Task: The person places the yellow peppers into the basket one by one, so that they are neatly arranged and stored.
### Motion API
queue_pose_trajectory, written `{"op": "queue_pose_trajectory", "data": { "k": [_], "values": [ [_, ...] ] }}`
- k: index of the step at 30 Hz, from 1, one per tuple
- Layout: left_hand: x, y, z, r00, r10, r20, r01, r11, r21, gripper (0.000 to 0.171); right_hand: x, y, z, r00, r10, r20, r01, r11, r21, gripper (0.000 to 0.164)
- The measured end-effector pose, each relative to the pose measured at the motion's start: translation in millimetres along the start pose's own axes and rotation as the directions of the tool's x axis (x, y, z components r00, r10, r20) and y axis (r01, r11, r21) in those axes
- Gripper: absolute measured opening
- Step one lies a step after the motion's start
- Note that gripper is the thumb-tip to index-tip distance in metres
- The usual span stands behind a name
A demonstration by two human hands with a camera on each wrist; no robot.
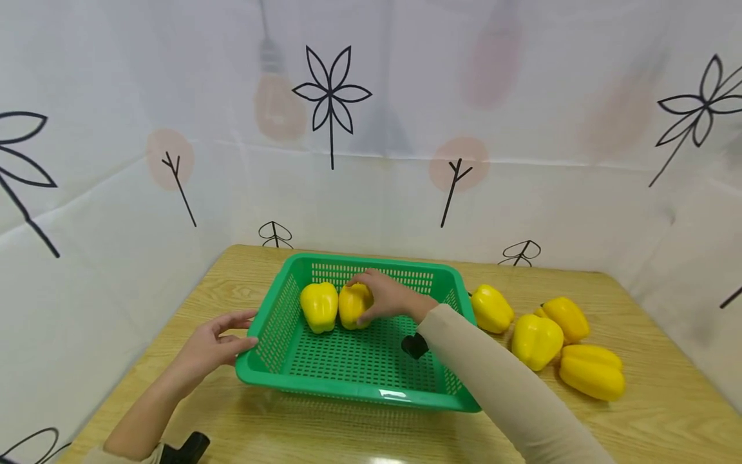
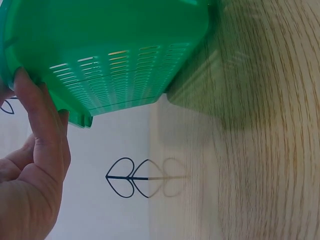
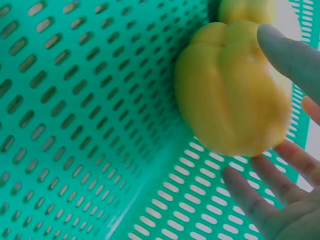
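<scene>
Head view: right hand (image 1: 390, 294) clasped a yellow bell pepper (image 1: 351, 310).
Left hand (image 1: 210, 343), fingers loose, touched the green plastic basket (image 1: 324, 386); a slack pinch risked the pepper rolling.

left grip (image 2: 42, 155): touching green basket (image 2: 100, 30) rim | wood-grain tabletop (image 2: 260, 165) | leaf-printed white backdrop (image 2: 110, 215)

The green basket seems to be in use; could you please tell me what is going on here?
A person's right hand holds a yellow pepper inside the green basket, next to another pepper, while their left hand touches the basket's left rim. Four more yellow peppers lie on the table to the right of the basket.
</scene>
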State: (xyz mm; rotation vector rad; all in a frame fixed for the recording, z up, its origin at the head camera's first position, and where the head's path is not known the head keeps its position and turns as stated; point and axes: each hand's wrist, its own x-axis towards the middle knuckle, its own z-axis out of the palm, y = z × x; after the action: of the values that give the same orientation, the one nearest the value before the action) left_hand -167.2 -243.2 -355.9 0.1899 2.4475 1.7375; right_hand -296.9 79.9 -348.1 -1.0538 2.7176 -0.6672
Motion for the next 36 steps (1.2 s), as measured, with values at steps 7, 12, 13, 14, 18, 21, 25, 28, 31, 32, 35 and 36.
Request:
{"op": "queue_pose_trajectory", "data": {
  "k": [7,12,13,14,18,21,25,28,31,32,35,36],
  "values": [
    [0.1,0.1,0.1,1.000,0.000,0.002,0.000,1.000,0.010,0.062,-9.1,-6.8,-16.0,0.992,-0.081,-0.095,0.088,0.994,0.067,0.059],
    [-0.5,0.0,0.3,1.000,-0.002,0.000,0.002,1.000,0.015,0.062,-16.2,-12.9,-23.0,0.982,-0.105,-0.158,0.128,0.982,0.141,0.055],
    [-0.5,-0.1,0.4,1.000,-0.002,0.000,0.003,1.000,0.014,0.062,-17.7,-13.8,-24.2,0.980,-0.108,-0.169,0.134,0.979,0.152,0.055],
    [-0.4,-0.2,0.5,1.000,-0.004,-0.001,0.004,1.000,0.015,0.062,-19.2,-14.5,-25.1,0.978,-0.108,-0.181,0.138,0.976,0.167,0.054],
    [0.4,-0.7,0.7,1.000,-0.004,-0.002,0.004,1.000,0.015,0.062,-28.1,-18.8,-30.9,0.963,-0.131,-0.235,0.181,0.962,0.204,0.051],
    [1.4,-1.2,0.2,1.000,0.000,0.000,0.000,1.000,0.020,0.062,-36.1,-22.5,-35.5,0.952,-0.151,-0.268,0.213,0.952,0.220,0.050],
    [1.7,-1.7,-0.6,1.000,-0.008,-0.002,0.008,1.000,0.030,0.062,-47.2,-27.3,-40.6,0.940,-0.168,-0.297,0.241,0.943,0.230,0.048],
    [0.6,-1.2,-0.4,1.000,-0.018,-0.004,0.018,0.999,0.027,0.063,-55.1,-31.1,-44.2,0.930,-0.180,-0.321,0.257,0.942,0.217,0.046],
    [0.2,0.1,0.5,1.000,-0.021,-0.002,0.021,1.000,0.021,0.063,-63.3,-34.4,-47.3,0.915,-0.196,-0.354,0.278,0.940,0.198,0.044],
    [0.3,0.4,0.8,1.000,-0.021,-0.001,0.021,1.000,0.019,0.063,-66.1,-35.4,-48.3,0.908,-0.205,-0.367,0.289,0.938,0.192,0.043],
    [0.6,1.1,1.3,1.000,-0.022,-0.002,0.022,1.000,0.018,0.063,-74.4,-37.9,-50.3,0.887,-0.228,-0.402,0.320,0.931,0.179,0.042],
    [0.6,1.1,1.3,1.000,-0.020,-0.002,0.020,1.000,0.016,0.063,-77.1,-38.5,-50.9,0.881,-0.231,-0.413,0.326,0.929,0.177,0.041]
  ]
}}
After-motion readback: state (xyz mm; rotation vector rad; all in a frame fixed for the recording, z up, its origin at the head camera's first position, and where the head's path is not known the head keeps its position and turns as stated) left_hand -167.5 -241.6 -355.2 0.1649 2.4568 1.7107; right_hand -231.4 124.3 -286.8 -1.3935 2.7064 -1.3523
